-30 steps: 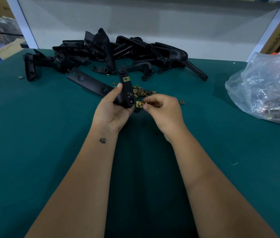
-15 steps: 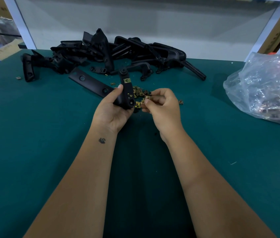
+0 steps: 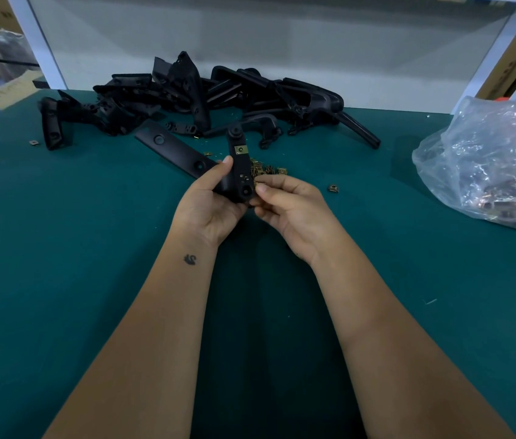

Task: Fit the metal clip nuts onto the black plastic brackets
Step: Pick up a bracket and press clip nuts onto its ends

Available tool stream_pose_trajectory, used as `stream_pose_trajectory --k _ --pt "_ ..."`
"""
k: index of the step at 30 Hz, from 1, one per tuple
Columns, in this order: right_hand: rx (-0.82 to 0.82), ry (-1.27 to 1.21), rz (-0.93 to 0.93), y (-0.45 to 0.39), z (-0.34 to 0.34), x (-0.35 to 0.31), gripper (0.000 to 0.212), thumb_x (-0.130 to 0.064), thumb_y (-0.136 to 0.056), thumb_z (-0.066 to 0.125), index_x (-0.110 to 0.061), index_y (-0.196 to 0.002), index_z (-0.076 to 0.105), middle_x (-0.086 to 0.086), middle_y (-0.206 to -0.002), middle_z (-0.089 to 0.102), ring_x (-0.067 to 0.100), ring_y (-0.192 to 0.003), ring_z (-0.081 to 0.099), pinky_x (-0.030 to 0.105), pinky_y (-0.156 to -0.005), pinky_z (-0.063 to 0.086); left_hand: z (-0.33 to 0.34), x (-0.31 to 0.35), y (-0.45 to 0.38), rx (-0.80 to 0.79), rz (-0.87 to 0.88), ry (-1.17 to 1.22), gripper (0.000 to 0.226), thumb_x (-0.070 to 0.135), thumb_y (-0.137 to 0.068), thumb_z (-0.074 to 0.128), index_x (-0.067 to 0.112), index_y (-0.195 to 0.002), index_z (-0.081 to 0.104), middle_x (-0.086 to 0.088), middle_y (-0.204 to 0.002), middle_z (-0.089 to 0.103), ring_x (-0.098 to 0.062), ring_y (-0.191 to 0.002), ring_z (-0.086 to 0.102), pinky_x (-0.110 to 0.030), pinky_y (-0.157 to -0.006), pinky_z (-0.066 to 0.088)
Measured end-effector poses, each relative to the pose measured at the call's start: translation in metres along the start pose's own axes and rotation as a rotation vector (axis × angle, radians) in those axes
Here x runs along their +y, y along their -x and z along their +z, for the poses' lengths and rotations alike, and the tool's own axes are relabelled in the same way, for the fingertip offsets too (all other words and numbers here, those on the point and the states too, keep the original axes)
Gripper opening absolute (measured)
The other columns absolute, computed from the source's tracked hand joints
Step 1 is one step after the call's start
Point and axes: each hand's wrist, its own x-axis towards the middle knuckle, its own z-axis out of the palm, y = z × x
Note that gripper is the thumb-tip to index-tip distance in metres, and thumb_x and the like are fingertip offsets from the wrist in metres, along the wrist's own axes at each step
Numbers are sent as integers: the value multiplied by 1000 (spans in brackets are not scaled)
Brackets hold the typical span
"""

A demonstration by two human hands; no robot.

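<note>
Bracket: the black bracket (image 3: 239,167) stands almost upright over the green surface (image 3: 60,248), long side pointing far, one clip nut (image 3: 241,149) near its top.
Left hand (image 3: 209,207): grips the bracket's low end.
Right hand (image 3: 291,210): fingers curled, pinching at the bracket's low right edge; what it pinches is hidden.
Bag: clear bag (image 3: 487,166) at right holds many nuts.

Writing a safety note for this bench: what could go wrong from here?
1. The right hand works at the bracket's lower end with its fingers hiding the clip; it could go on crooked unseen.
2. A slip could drop it among the loose clips just behind.
3. One stray clip lies apart near the bag and could get lost.
</note>
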Motion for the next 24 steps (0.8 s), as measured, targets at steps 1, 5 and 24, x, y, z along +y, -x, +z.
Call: stream_pose_trajectory --k 1,5,24 --pt "-4 -5 2 0 -1 0 13 2 -91 61 -7 -93 68 5 -79 68 10 -68 63 20 -62 53 0 0 0 -6 -4 -12 29 17 -98 55 1 -122 52 -19 -116 58 -33 -107 59 -42 -91 56" --pt "11 -44 13 0 0 0 11 2 -90 62 -6 -93 70 4 -75 68 8 -63 62 19 -60 52 0 -2 0 -20 14 -28 29 15 -96 57 3 -121 50 -14 -100 60 -25 -88 62 -33 -66 58" --pt "279 186 -197 3 30 7 5 -17 -88 70 -20 -84 69 -9 -83 71 -2 -78 66 14 -65 49 16 -22 5 27 187 234 22 -1 -87 63 18 -95 57 -3 -75 73 -15 -69 72 -39 -73 61"
